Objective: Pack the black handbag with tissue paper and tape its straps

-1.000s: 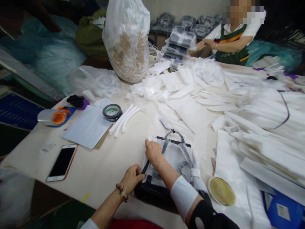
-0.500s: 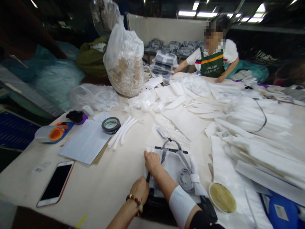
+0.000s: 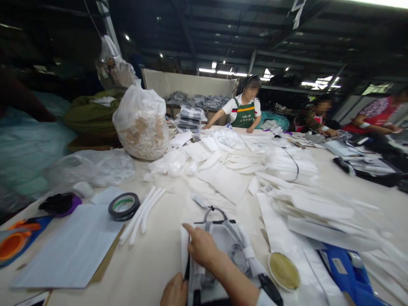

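A black handbag (image 3: 223, 278) lies in front of me, its face covered by whitish sheeting and its handles (image 3: 219, 211) bound in grey-white wrap. A coiled, wrapped strap (image 3: 237, 257) rests on it. My left hand (image 3: 174, 291), partly cut off by the bottom edge, is closed on the bag's dark left side. Across the bag reaches my right arm; my right hand (image 3: 204, 246) is at the upper left edge, index finger stretched out, other fingers curled against the edge. Their tips are hidden. Beyond the handles lies a printed paper (image 3: 216, 199).
Left are black tape (image 3: 124, 207), white foam rods (image 3: 145, 214), grey board (image 3: 70, 246) and an orange-handled tool (image 3: 14, 244). Right are a round yellowish lid (image 3: 284, 271), white sheets (image 3: 312, 208) and a blue dispenser (image 3: 346, 270). A stuffed plastic bag (image 3: 140, 123) stands behind; co-workers (image 3: 245, 108) work across the table.
My view has tilted up and turned right, showing more of the room. My right index finger now points outward from a more closed hand. My left hand stays at the bag's side.
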Available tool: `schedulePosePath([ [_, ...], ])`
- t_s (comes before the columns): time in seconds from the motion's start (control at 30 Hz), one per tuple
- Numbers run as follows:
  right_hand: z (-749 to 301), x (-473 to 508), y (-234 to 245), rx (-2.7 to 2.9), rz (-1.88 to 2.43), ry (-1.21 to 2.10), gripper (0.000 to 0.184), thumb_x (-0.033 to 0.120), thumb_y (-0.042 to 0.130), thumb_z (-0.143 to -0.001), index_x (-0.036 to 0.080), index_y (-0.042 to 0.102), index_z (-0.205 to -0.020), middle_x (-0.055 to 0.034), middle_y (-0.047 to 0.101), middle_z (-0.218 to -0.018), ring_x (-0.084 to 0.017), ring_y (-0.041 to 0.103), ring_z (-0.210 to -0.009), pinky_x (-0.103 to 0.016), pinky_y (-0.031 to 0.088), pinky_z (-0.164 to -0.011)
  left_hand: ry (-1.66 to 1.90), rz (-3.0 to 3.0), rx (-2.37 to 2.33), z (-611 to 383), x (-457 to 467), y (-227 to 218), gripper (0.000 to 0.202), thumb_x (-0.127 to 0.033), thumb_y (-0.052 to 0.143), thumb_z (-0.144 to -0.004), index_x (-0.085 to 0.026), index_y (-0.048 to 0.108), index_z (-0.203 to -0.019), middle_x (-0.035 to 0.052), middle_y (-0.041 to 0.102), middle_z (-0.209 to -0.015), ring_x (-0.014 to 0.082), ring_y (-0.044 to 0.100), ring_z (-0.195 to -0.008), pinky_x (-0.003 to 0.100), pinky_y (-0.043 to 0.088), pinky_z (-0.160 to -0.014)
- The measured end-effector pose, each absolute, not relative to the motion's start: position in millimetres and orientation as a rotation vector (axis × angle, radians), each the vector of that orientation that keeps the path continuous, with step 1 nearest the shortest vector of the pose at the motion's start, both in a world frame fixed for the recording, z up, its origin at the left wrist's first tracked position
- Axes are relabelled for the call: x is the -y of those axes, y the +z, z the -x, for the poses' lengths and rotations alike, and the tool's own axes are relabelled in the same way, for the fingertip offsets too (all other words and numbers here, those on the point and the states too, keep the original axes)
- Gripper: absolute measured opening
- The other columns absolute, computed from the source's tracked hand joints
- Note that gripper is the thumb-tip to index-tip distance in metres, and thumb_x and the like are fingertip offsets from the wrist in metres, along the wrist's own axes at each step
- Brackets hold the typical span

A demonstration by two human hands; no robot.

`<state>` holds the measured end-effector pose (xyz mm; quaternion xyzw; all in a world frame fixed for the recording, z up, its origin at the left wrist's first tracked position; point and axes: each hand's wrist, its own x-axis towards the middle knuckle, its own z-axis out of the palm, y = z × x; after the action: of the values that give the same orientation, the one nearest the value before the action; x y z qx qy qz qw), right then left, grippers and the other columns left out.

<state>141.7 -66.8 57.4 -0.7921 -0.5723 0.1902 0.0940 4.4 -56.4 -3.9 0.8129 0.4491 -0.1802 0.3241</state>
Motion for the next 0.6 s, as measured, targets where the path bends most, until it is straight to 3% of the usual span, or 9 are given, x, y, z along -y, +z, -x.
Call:
schedulePosePath([
  [0.07,-170,101,73,1.522,2.348,0.475,0.050,0.013,0.037,-0.080,0.020,0.037,-0.130,-0.0069,0.062,-0.103,-0.015,0.059,-0.090,-0.025,0.043,-0.082,-0.430,-2.123,-1.169,-1,49,-2,0.026,-0.012,0.028,-0.087,-0.016,0.052,-0.077,0.0120,0.062,-0.087,0.0204,0.057,-0.085,0.027,0.037,-0.076],
  [0.17,-212,172,77,0.841,2.368,0.257,0.038,0.025,0.037,-0.081,0.016,0.050,-0.116,-0.0074,0.062,-0.093,-0.017,0.058,-0.081,-0.030,0.044,-0.081,-0.362,-2.073,-1.161,4,38,-1,0.025,-0.017,0.027,-0.086,-0.019,0.043,-0.067,0.0070,0.056,-0.073,0.0191,0.052,-0.074,0.028,0.036,-0.070],
  [0.27,-226,238,53,0.445,2.453,0.493,0.035,0.034,0.039,-0.078,0.015,0.058,-0.100,-0.0102,0.064,-0.090,-0.024,0.059,-0.088,-0.040,0.042,-0.086,-0.289,-1.979,-1.138,9,32,-4,0.023,-0.021,0.029,-0.082,-0.021,0.035,-0.060,0.0010,0.046,-0.062,0.0168,0.047,-0.065,0.027,0.034,-0.063],
  [0.33,-218,263,28,0.407,2.405,0.621,0.033,0.037,0.040,-0.077,0.016,0.062,-0.087,-0.0107,0.066,-0.090,-0.025,0.060,-0.092,-0.039,0.042,-0.086,-0.236,-1.904,-1.125,12,30,-9,0.022,-0.026,0.030,-0.079,-0.021,0.033,-0.057,-0.0015,0.040,-0.058,0.0155,0.044,-0.060,0.027,0.033,-0.059],
  [0.47,-198,274,-13,0.321,2.150,0.854,0.034,0.040,0.041,-0.074,0.019,0.065,-0.086,-0.0053,0.068,-0.081,-0.021,0.062,-0.083,-0.032,0.047,-0.074,-0.150,-1.732,-1.134,17,33,-23,0.025,-0.043,0.030,-0.070,-0.022,0.030,-0.056,-0.0043,0.033,-0.053,0.0134,0.038,-0.052,0.025,0.030,-0.051],
  [0.6,-200,277,-31,0.170,1.946,0.987,0.034,0.036,0.053,-0.062,0.015,0.066,-0.085,-0.0048,0.066,-0.072,-0.021,0.060,-0.075,-0.030,0.045,-0.068,-0.138,-1.583,-1.206,18,41,-28,0.035,-0.056,0.035,-0.057,-0.022,0.027,-0.055,-0.0061,0.029,-0.049,0.0109,0.030,-0.046,0.023,0.025,-0.045],
])
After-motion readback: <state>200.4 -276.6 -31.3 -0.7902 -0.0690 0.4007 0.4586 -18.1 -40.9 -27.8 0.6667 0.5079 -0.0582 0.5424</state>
